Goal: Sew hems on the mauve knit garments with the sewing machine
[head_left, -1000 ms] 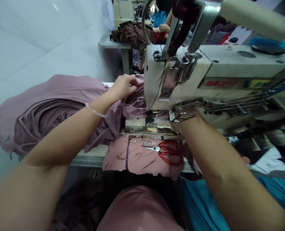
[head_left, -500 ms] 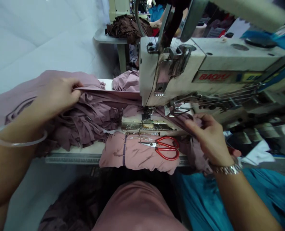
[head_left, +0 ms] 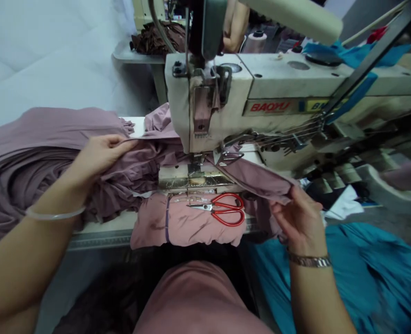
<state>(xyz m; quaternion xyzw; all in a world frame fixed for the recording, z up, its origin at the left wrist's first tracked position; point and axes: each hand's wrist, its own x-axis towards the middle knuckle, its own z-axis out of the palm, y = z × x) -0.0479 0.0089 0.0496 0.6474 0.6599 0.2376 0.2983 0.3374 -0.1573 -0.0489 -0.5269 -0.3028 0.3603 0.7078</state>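
A length of mauve fabric (head_left: 257, 175) runs under the presser foot of a BAOYU sewing machine (head_left: 205, 104). Left of the needle area, my left hand (head_left: 104, 155) pinches the fabric's edge between thumb and fingers. On the other side, my right hand (head_left: 299, 215) grips the fabric's right end, its fingers closed on the cloth. Gathered mauve cloth (head_left: 125, 181) lies beneath my left hand. In front of the needle plate (head_left: 194, 180), red-handled scissors (head_left: 222, 208) rest on a pink padded cloth roll (head_left: 187, 227).
A large stack of mauve fabric (head_left: 34, 134) covers the left side. Blue-teal cloth (head_left: 368, 273) hangs low at the right. Behind the machine stand another table (head_left: 135, 54) with a dark brown fabric pile (head_left: 160, 37), a thread cone (head_left: 256, 42) and another person's hand (head_left: 236, 23).
My right hand has drawn toward me and turned palm up, spreading the fabric out from the presser foot. My left hand still pinches its edge. The whole view has shifted sideways.
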